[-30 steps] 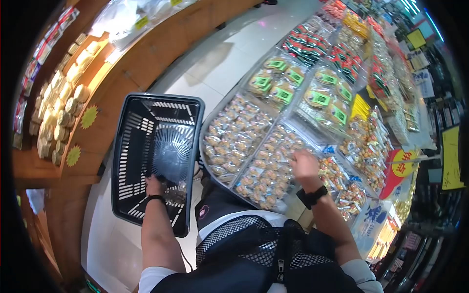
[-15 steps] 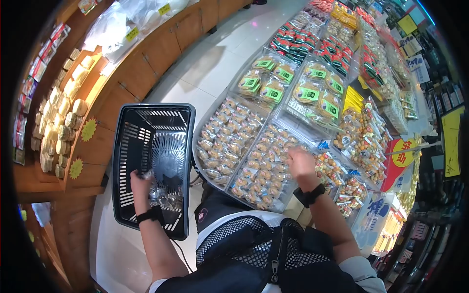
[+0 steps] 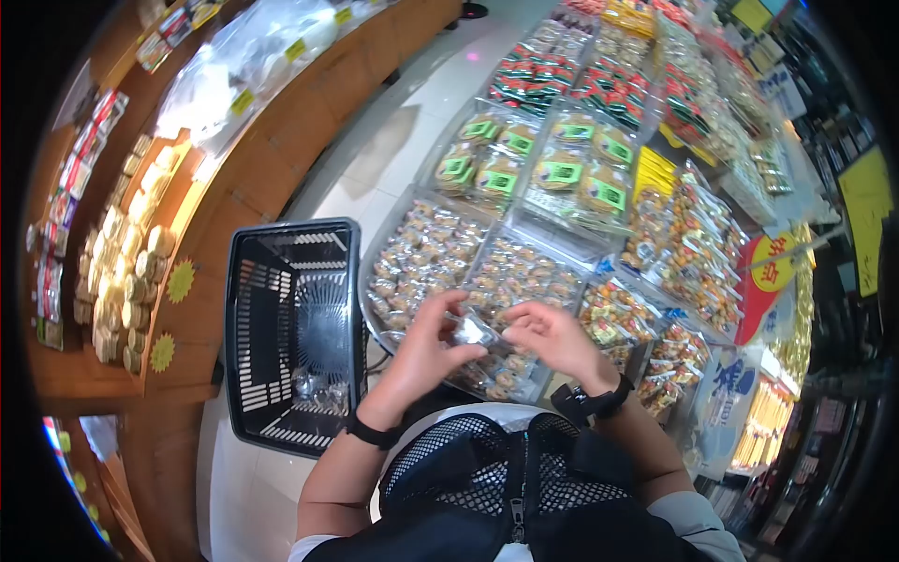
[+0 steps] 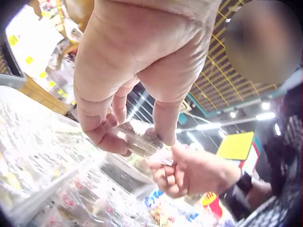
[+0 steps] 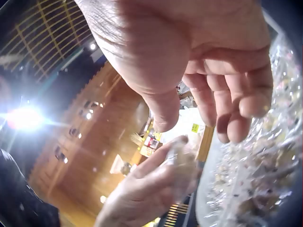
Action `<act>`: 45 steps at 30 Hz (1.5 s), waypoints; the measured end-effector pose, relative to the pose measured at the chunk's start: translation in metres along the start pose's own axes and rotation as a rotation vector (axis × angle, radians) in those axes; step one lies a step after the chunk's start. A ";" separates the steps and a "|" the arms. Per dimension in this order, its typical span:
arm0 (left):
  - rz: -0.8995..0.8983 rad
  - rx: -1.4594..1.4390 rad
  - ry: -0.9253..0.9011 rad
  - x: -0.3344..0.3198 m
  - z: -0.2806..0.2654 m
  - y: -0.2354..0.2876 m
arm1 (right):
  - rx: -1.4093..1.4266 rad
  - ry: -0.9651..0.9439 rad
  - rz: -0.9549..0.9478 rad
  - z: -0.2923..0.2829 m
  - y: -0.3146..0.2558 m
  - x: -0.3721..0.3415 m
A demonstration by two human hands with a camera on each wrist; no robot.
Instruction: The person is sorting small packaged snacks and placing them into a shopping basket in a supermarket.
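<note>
Over the snack bin (image 3: 361, 300), my left hand (image 3: 412, 361) pinches a small clear snack packet (image 3: 475, 330) between thumb and fingers. Brownish pieces show through the packet's plastic in the left wrist view. Close beside it is my right hand (image 3: 562, 345), its fingers loosely bent toward the packet. The right wrist view shows a gap between the right thumb and fingers (image 5: 255, 105), with nothing held in it. Small wrapped snacks (image 3: 421, 248) fill the bin below both hands.
A black shopping basket (image 3: 354, 281) stands left of the bin, with several clear packets (image 3: 323, 389) at its near end. Green-labelled packs (image 3: 562, 173) and other bagged snacks (image 3: 698, 225) lie farther back. A wooden counter (image 3: 272, 122) runs along the left.
My left hand has come up out of the basket and moved right, over the bin, with a packet. The right hand has shifted slightly left toward it, its fist loosened.
</note>
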State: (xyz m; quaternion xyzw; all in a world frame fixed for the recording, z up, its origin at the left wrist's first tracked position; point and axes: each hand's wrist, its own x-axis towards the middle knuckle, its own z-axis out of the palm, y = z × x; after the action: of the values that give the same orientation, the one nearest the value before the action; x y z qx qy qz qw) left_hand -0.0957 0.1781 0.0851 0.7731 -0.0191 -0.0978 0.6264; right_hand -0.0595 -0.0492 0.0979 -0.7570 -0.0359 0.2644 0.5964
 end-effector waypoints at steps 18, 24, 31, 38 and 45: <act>-0.296 -0.409 -0.363 0.026 0.066 -0.004 | 0.615 -0.001 0.146 -0.046 0.031 -0.045; -0.509 -0.561 -0.460 0.027 0.064 -0.004 | 0.281 0.031 0.073 -0.049 0.040 -0.037; -0.447 -0.432 -0.467 0.031 0.069 -0.009 | 0.275 0.028 0.131 -0.046 0.040 -0.038; -0.012 0.083 -0.242 0.027 0.084 -0.022 | 0.138 0.227 -0.034 -0.057 0.056 -0.032; 0.586 0.800 -0.403 0.018 0.086 -0.025 | -0.594 0.415 -0.123 -0.063 0.046 -0.040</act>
State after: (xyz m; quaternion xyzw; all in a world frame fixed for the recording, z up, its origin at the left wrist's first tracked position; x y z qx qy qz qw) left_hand -0.0952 0.0973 0.0415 0.8798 -0.3896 -0.0503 0.2677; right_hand -0.0775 -0.1328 0.0796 -0.9311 -0.0349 0.0468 0.3601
